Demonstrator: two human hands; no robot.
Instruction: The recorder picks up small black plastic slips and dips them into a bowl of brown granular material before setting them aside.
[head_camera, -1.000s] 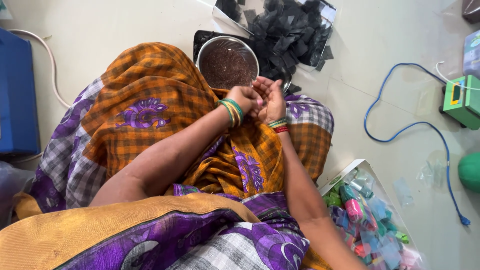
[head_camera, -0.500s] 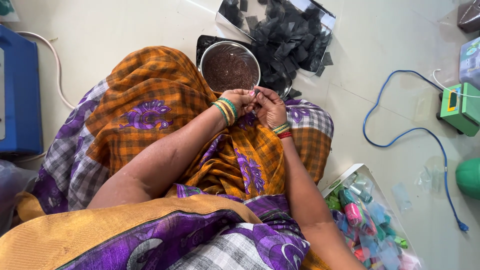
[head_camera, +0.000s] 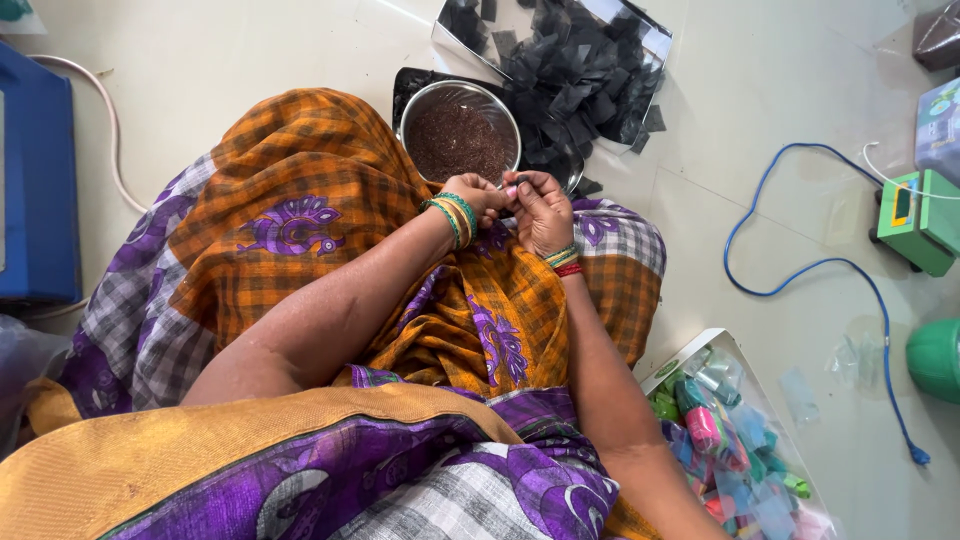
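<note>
My left hand (head_camera: 476, 196) and my right hand (head_camera: 541, 212) meet fingertip to fingertip above my lap, just in front of a steel bowl (head_camera: 413, 112) filled with dark brown grains. Both pinch a small dark piece (head_camera: 509, 207) between them, and the fingers hide most of it. Green and gold bangles ring my left wrist; red and green ones ring my right. An orange checked cloth with purple motifs (head_camera: 290, 220) covers my knees under the hands.
A heap of black cut pieces (head_camera: 580, 70) lies on a clear sheet beyond the bowl. A tray of colourful small packets (head_camera: 725, 435) sits at my right. A green device (head_camera: 915, 222) with a blue cable (head_camera: 800, 270) stands far right, and a blue box (head_camera: 35, 190) stands left.
My hands stay together at the same spot over my lap, with only small finger movements. The view has shifted slightly.
</note>
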